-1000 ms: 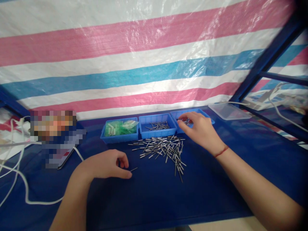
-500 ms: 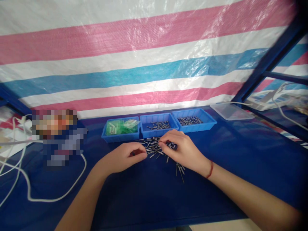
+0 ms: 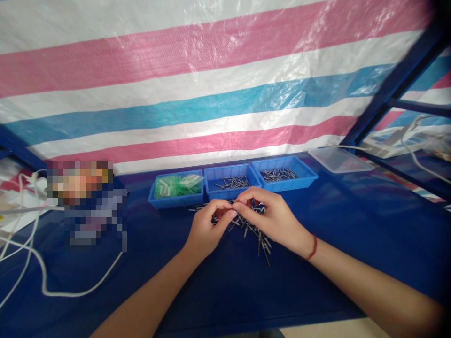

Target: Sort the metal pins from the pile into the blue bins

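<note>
My left hand [image 3: 207,227] and my right hand [image 3: 271,218] meet fingertip to fingertip just above a loose pile of small metal pins [image 3: 259,237] on the blue table cover. Both hands are pinched shut; what sits between the fingertips is too small to name. Behind the pile stand three blue trays: the left tray [image 3: 176,190] holds green and white plastic pieces, the middle tray [image 3: 230,182] a few pins, the right tray [image 3: 285,173] more pins. A red string circles my right wrist.
A striped pink, white and blue tarp hangs behind the trays. A clear plastic lid [image 3: 340,160] lies at the back right beside a blue frame post [image 3: 391,82]. White cables [image 3: 70,291] loop over the left side near a blurred patch.
My right hand came back from the right tray to the pin pile. My left hand moved right and forward from the table's left part, and the two hands now touch at the fingertips.
</note>
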